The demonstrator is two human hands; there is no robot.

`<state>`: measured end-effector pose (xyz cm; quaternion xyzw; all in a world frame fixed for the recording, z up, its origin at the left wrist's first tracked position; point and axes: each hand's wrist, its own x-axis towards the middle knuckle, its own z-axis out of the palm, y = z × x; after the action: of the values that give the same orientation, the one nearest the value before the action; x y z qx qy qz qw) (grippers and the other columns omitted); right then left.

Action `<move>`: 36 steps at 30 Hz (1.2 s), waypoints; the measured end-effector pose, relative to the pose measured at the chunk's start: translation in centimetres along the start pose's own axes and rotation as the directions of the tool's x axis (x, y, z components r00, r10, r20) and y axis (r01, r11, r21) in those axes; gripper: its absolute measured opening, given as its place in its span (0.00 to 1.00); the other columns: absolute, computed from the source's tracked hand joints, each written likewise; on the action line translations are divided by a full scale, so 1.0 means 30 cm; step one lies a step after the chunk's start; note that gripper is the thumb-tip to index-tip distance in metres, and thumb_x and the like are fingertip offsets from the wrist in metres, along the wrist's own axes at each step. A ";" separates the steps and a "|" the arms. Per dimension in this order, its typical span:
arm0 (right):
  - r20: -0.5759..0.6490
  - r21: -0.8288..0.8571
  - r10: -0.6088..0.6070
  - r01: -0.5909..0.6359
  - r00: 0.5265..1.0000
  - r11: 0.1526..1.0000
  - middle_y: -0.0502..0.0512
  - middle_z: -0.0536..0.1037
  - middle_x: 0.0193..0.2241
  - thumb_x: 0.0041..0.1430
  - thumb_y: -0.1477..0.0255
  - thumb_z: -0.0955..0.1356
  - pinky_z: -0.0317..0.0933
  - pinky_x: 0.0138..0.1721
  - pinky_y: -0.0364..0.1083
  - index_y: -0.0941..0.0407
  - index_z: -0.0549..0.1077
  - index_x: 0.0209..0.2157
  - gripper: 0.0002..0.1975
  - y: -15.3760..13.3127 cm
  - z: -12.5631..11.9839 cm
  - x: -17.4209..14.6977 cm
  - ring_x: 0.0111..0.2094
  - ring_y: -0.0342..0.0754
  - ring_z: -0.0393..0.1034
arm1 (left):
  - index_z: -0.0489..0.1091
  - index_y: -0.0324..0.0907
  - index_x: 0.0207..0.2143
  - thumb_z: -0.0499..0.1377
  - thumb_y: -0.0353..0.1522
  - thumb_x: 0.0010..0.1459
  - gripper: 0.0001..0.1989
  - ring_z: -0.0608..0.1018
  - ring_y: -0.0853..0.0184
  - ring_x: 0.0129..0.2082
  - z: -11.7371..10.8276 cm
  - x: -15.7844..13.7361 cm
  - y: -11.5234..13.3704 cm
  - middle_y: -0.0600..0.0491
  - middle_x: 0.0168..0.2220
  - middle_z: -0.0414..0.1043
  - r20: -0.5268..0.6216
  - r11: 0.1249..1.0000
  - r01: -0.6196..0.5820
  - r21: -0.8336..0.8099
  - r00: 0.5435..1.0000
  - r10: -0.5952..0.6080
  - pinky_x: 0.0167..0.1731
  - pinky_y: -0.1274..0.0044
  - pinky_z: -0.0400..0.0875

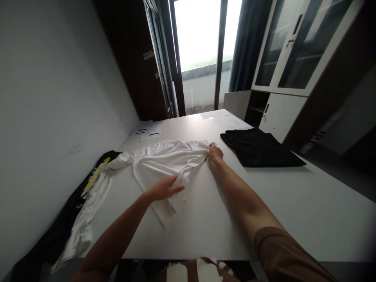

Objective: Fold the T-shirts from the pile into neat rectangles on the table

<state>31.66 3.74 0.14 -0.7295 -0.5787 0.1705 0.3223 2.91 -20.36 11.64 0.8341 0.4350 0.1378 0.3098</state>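
Observation:
A white garment (155, 162) with a gathered edge along its far side lies creased on the white table (202, 231). My right hand (214, 152) is closed on the garment's far right corner, fingers pinching the cloth. Nearer to me, my left hand (166, 188) rests against the loose near fold, its thumb stretched out and apart from the fingers. The fingertips of that hand are partly hidden by the fabric. Between the two hands the cloth is drawn into slanting folds.
Folded black cloth (258, 149) lies at the right. Along the left wall are another crumpled white garment (94, 207) and a black one with yellow print (95, 178). Paper sheets (151, 130) lie at the far left, others (223, 119) at the back. A cabinet (283, 113) stands beyond.

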 end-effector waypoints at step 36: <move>0.247 -0.390 -0.323 0.399 0.914 0.830 0.67 0.64 0.63 0.66 0.53 0.62 0.42 0.64 0.66 0.54 0.68 0.60 0.28 -0.056 0.124 -0.089 0.65 0.64 0.52 | 0.63 0.44 0.26 0.49 0.21 0.52 0.10 0.70 0.60 0.39 0.157 -0.547 -0.290 0.51 0.33 0.69 -0.146 0.961 0.201 0.191 0.974 -0.174 0.42 0.72 0.65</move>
<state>27.39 2.43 -1.81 -0.6422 -0.7549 0.0355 0.1285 -9.87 -31.82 3.13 0.8059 0.5432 0.1155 0.2055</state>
